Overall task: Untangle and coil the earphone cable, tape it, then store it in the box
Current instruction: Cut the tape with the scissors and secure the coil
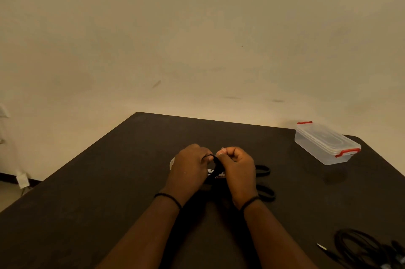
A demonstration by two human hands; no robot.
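Both hands curled: left hand [189,164] gripping coiled cable [215,166], right hand [235,164] pinching tape [222,149]; risk: coil springing loose under slack tape; box [326,143] at two o'clock.

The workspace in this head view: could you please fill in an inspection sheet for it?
Surface: dark table, matte, set against the wall.
Job's things: black earphone cable bundled between both hands; clear box with red latches, lid on, far right; tape roll mostly hidden behind the left hand.
Clutter: black scissors just right of the hands.
Grippers: left hand grips the bundle; right hand pinches a pale strip, probably tape, at its top.
Cables: a further black cable pile at the near right edge.
Surroundings: beige wall, scuffed.
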